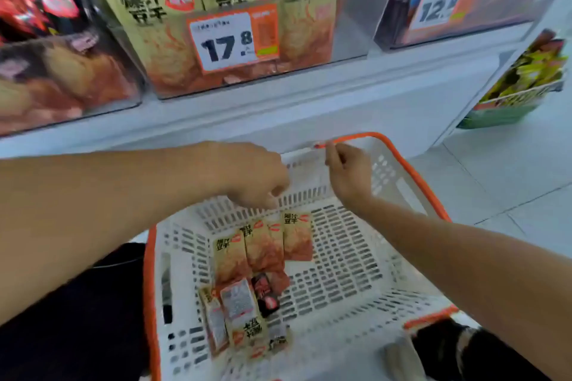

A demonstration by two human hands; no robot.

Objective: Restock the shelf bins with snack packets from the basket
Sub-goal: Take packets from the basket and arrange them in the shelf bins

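Note:
A white basket with an orange rim (150,272) sits on the floor below the shelf. Several beige snack packets (263,244) lie on its bottom, and a few more lie toward me, one dark (266,294). My left hand (257,176) hangs over the far end of the basket with its fingers loosely curled downward just above the packets; nothing shows in it. My right hand (349,173) pinches the basket's far rim near its orange edge. Above, a clear shelf bin (349,22) holds matching beige packets (148,9) behind a 17.8 price tag (232,37).
A bin of dark and red packets (62,71) stands to the left, and a bin tagged 12 (464,9) to the right. A carton of yellow-green packets (523,80) sits at the far right. The white shelf ledge (278,108) juts out over the basket. My knees (77,318) flank it.

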